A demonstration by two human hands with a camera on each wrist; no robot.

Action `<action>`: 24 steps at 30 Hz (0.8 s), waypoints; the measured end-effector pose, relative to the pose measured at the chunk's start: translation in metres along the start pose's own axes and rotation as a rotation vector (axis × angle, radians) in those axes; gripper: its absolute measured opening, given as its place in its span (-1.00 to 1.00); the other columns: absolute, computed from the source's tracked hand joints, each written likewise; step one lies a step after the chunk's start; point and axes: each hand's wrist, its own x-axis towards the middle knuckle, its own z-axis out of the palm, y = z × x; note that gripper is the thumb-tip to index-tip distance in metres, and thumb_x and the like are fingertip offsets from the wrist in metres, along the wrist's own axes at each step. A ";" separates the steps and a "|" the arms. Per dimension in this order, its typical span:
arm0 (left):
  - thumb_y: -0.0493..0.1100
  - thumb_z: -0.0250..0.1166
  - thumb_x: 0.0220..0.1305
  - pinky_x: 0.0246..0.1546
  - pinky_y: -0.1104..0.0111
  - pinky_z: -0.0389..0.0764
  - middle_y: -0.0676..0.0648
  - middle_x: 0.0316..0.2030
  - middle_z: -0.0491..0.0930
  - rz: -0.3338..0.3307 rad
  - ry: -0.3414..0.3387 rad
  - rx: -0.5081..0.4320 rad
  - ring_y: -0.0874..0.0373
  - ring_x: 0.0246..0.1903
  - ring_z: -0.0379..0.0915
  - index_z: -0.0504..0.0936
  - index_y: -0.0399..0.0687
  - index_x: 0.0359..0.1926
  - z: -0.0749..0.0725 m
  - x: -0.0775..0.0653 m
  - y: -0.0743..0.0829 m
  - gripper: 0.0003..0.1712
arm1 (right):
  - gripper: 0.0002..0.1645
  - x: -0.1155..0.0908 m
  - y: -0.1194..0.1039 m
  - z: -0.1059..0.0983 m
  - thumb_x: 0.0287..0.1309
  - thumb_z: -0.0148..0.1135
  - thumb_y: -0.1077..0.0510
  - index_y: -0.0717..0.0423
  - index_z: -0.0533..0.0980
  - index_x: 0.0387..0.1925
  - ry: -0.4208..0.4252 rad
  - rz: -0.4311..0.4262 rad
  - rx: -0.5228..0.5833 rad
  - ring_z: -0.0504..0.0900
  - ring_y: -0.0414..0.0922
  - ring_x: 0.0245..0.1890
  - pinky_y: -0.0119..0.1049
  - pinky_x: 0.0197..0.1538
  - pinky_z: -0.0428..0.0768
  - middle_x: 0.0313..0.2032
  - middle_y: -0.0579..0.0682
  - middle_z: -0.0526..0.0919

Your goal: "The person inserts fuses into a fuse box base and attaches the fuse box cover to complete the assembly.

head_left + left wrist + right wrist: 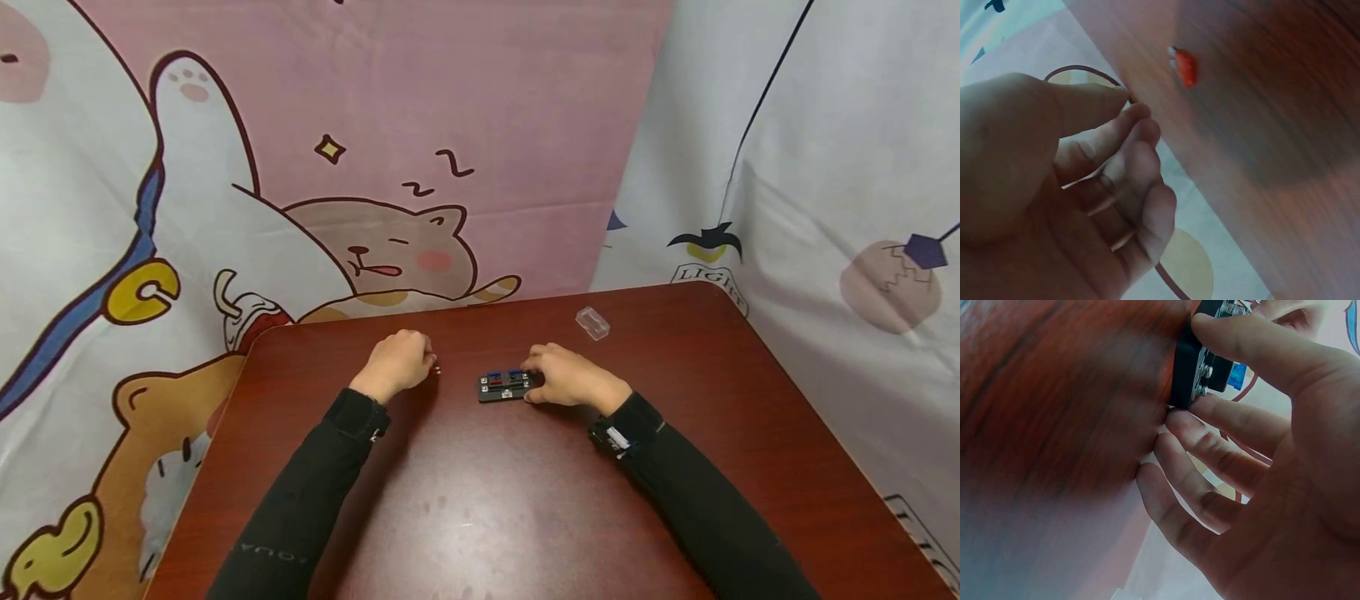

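Note:
A black fuse block [506, 386] carrying blue and red fuses lies on the table in the head view. My right hand [566, 377] grips its right end, thumb on the near side and index finger on the far side. In the right wrist view, metal screws and a blue fuse [1237, 376] show on the block [1183, 375]. My left hand [400, 362] hovers to the left, fingers bent, with nothing visible in its grasp. Just off its fingertips lies a small red blade fuse [1185, 67] with two silver prongs, apart from the hand.
A clear plastic cover [592, 323] lies toward the back right of the brown table [465, 500]. Behind the table hangs a printed cartoon cloth [487, 108], close to its back edge.

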 end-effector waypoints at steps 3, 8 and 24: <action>-0.07 0.30 0.63 -0.29 0.12 0.56 -0.02 -0.47 0.59 -0.032 -0.024 0.011 0.07 -0.45 0.50 0.70 -0.02 -0.42 0.005 0.001 -0.001 -0.63 | -0.32 0.000 0.000 0.000 0.33 0.56 -0.10 0.10 0.66 0.38 0.001 0.000 0.003 0.57 0.02 0.25 0.04 0.38 0.60 0.23 0.04 0.64; -0.01 0.30 0.65 -0.42 0.21 0.39 0.05 -0.62 0.30 -0.058 -0.074 -0.009 0.11 -0.57 0.30 0.51 0.02 -0.60 0.013 0.002 0.001 -0.45 | -0.32 0.001 0.000 -0.001 0.34 0.56 -0.10 0.09 0.66 0.38 0.001 0.001 -0.001 0.56 -0.01 0.17 0.01 0.32 0.61 0.20 0.03 0.65; -0.12 0.41 0.53 -0.20 0.05 0.69 -0.08 -0.30 0.75 -0.059 -0.052 0.044 0.02 -0.33 0.63 0.73 -0.06 -0.38 0.021 0.009 0.002 -0.73 | -0.33 0.001 -0.003 -0.001 0.33 0.57 -0.10 0.10 0.67 0.36 0.004 -0.002 -0.009 0.57 0.02 0.19 0.02 0.34 0.61 0.16 0.03 0.66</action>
